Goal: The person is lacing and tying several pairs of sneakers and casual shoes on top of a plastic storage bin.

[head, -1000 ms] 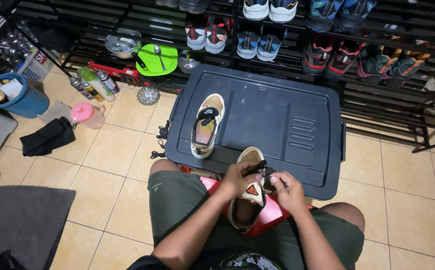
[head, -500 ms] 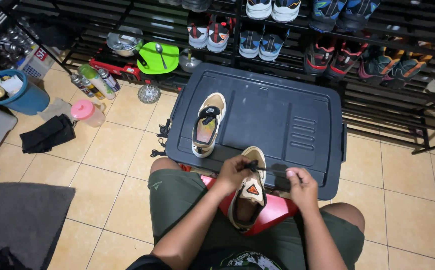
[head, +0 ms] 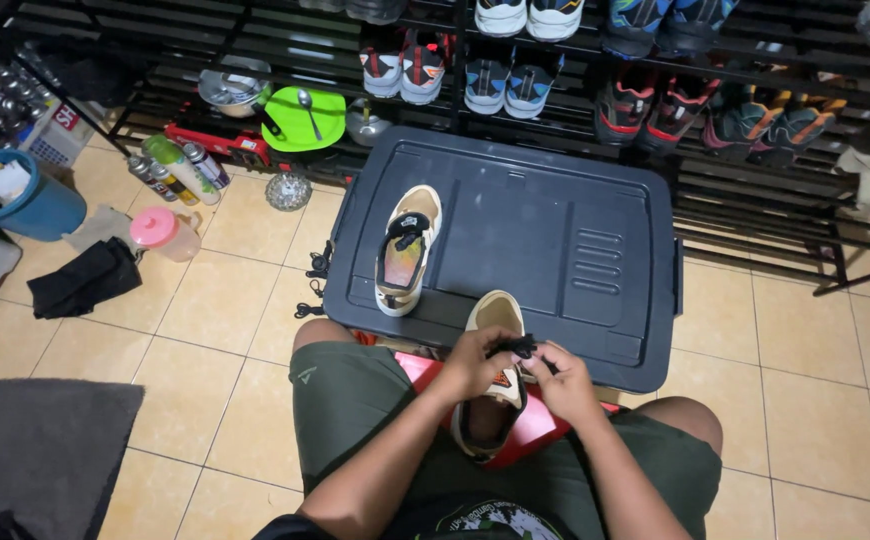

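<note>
Tan shoe point(head: 493, 385) between both hands, left hand point(head: 475, 362) and right hand point(head: 559, 382) pinching black lace point(head: 517, 348).

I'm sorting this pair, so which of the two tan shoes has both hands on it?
The tan shoe on the lap; left hand and right hand grip its black lace. The other shoe lies untouched on the grey lid.

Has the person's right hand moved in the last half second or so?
Yes. The right hand has come back in toward the beige shoe on the lap, meeting the left hand at the black lace.
</note>
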